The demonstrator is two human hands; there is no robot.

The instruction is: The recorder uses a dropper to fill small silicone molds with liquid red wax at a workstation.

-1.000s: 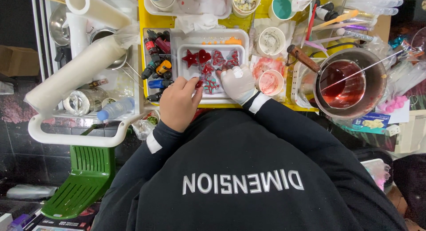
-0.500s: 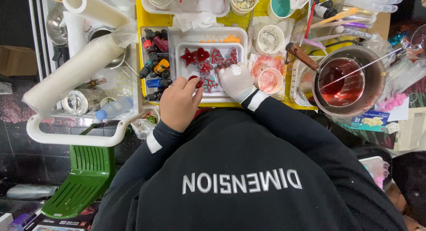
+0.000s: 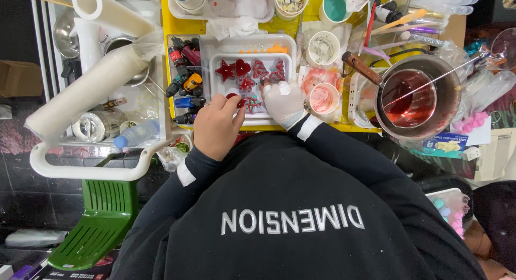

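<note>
Over the white tray (image 3: 217, 78), both hands stay put: left hand (image 3: 216, 127) pinching a red piece (image 3: 232, 97), gloved right hand (image 3: 284, 101) at three o'clock, grip unclear.

Craft workbench: dye bottles (image 3: 185, 84), red-liquid pot (image 3: 416, 94), moulds (image 3: 248, 76).

A yellow table (image 3: 171, 22) carries the work. On it lie a white tray (image 3: 217, 89), paper cups (image 3: 324, 48) and a pot of red liquid (image 3: 416, 97).
</note>
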